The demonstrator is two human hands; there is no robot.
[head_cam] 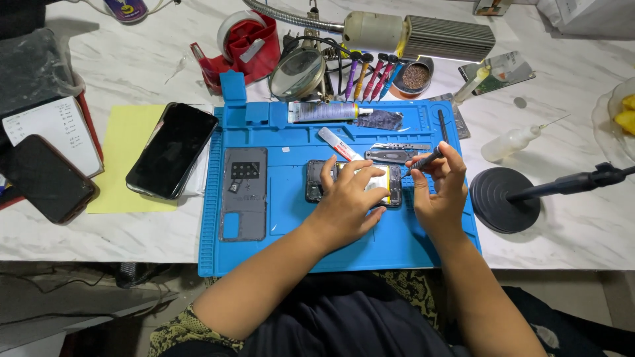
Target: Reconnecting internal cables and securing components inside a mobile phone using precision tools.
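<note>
Head | opened phone point(316, 180) under left hand point(348, 198) | right hand point(438, 192) grips screwdriver point(426, 159)

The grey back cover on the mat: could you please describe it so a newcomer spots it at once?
Start at the blue work mat. On its left part lies the grey back cover, a flat upright rectangle apart from both hands. Unlike the opened phone, it has a dark camera cutout near its top.

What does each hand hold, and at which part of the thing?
The right hand holds a dark screwdriver by its handle end. The left hand grips nothing; it presses flat on the opened phone.
</note>
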